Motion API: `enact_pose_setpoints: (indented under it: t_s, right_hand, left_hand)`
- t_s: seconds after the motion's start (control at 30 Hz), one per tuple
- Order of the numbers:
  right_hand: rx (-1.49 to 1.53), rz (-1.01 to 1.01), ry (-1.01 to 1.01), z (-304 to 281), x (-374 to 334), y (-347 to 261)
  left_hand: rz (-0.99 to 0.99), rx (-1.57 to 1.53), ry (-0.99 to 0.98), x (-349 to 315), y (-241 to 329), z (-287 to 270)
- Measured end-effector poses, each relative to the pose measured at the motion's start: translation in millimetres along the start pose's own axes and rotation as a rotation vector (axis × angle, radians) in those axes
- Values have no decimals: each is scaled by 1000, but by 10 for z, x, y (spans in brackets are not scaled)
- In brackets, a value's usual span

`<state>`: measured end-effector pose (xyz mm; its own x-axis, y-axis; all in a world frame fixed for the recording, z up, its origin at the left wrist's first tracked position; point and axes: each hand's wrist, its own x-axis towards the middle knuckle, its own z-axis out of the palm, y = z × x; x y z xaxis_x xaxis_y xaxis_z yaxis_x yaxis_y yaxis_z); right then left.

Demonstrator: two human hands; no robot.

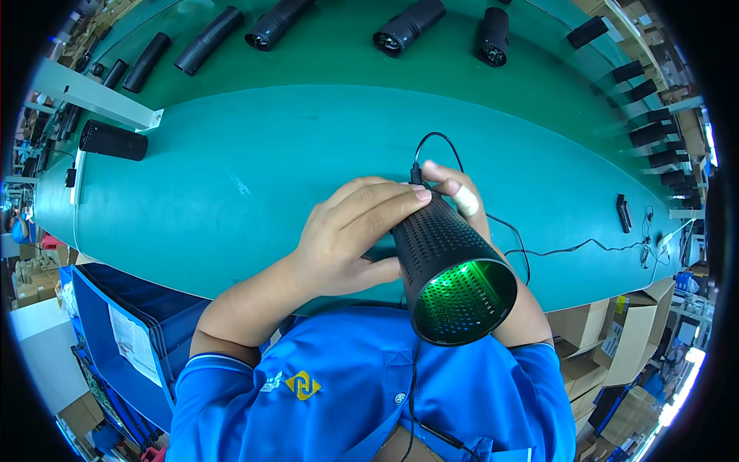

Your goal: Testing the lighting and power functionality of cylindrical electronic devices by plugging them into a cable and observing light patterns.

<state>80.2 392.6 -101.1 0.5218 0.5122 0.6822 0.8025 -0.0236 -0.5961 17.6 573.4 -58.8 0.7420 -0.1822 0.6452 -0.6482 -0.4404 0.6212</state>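
A black perforated cylinder [443, 246] is tilted in front of my chest, its open end facing me and lit green inside. My left hand [350, 227] is closed around its left side near the far end, fingertips over the top. My right hand [460, 192] grips the far right side, partly hidden behind the cylinder. One right finger wears a pale wrap [466, 201]. Beside my fingertips, a black cable plug [416, 174] meets the far end of the cylinder. Its thin cable [440, 134] loops up and runs behind my right hand.
On the green table [269, 192], a dark cylinder [114, 141] lies left by a white metal bracket [108, 96]. More cylinders [408, 28] line the far strip. At right are a small black device [623, 213] and tangled cables [645, 242]. Blue bins [131, 339] and cardboard boxes [623, 339] flank me.
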Motion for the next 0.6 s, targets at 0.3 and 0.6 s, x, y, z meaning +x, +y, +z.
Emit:
enact_pose_setpoints:
  t_s: [0.3, 0.6]
  right_hand:
    - [911, 858, 65, -210, -96, -163]
    - [973, 1262, -173, -192, 106, -417]
  left_hand:
    - [43, -37, 91, 13, 78, -144]
    - [82, -126, 6, 66, 261, -195]
